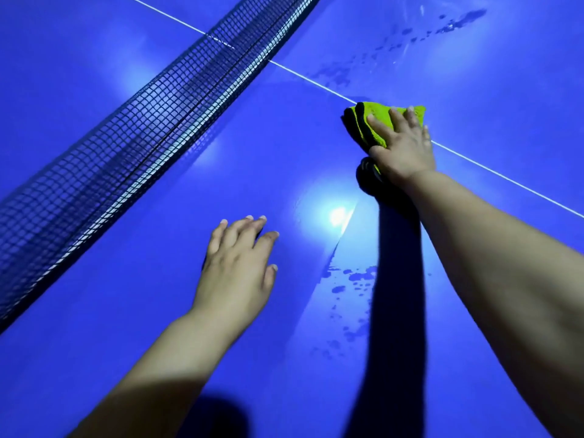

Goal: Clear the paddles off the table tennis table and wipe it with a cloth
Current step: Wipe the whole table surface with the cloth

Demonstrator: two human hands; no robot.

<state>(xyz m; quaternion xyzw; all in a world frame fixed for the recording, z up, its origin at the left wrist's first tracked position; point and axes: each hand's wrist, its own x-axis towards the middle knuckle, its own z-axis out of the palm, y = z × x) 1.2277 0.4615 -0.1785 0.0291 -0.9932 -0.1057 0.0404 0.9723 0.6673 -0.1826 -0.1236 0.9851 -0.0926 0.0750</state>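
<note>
A folded yellow-green cloth with a dark edge (363,121) lies on the blue table tennis table (158,311), on the white centre line. My right hand (401,143) presses flat on the cloth with its fingers spread. My left hand (240,260) rests on the bare table surface nearer to me, fingers spread and holding nothing. No paddles are in view.
The black net (126,128) runs diagonally from the upper middle to the lower left. Wet streaks and droplets (354,279) mark the table between my arms, and more wet patches (410,36) lie beyond the cloth at the upper right.
</note>
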